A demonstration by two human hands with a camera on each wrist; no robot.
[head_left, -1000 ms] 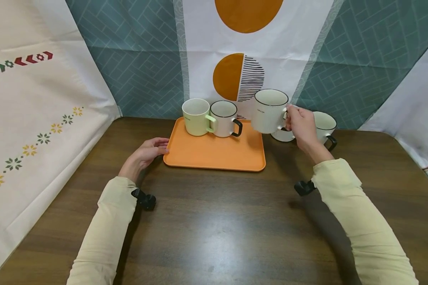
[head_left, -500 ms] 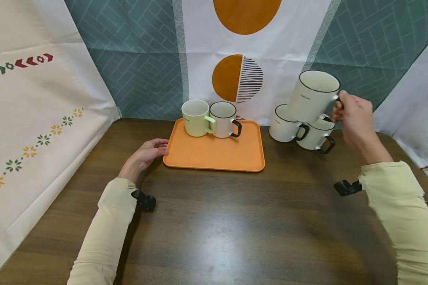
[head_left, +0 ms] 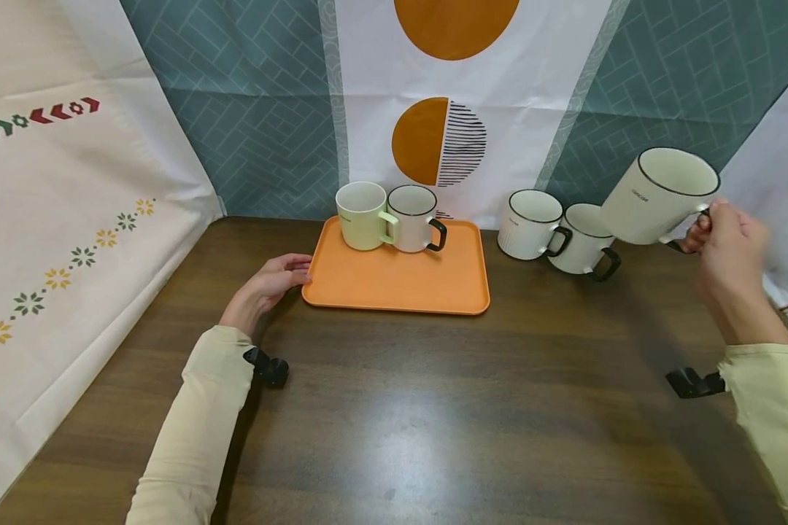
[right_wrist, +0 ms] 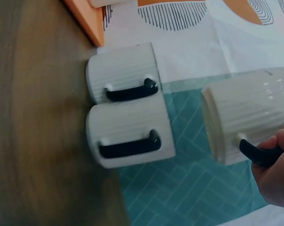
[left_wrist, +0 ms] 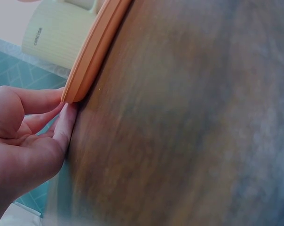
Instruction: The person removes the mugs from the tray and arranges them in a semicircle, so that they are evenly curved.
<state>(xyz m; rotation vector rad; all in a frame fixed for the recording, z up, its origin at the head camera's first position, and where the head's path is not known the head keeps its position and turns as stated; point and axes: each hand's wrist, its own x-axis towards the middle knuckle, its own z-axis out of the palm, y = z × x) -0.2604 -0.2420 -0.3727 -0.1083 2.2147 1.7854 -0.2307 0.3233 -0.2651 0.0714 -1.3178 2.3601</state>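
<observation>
Two mugs stand side by side on the orange tray (head_left: 394,284): a pale green mug (head_left: 360,226) and a white mug with a black handle (head_left: 412,227). My left hand (head_left: 267,284) pinches the tray's left edge between thumb and fingers; the left wrist view shows the fingertips at the orange rim (left_wrist: 92,59). Off to the right, my right hand (head_left: 735,255) grips the black handle of a large white mug (head_left: 657,197), holding it tilted above the table. Two more white mugs, a left one (head_left: 532,227) and a right one (head_left: 581,244), stand upright right of the tray.
A brown wooden table (head_left: 394,408) lies under everything. Behind it hangs a teal and white patterned cloth (head_left: 276,117). A pale embroidered cloth (head_left: 59,219) rises along the left side, and another white cloth borders the right.
My right hand has carried the large white mug from over the tray's right side, past the two standing mugs, to the far right, tilting it more. My left hand stays at the tray.
</observation>
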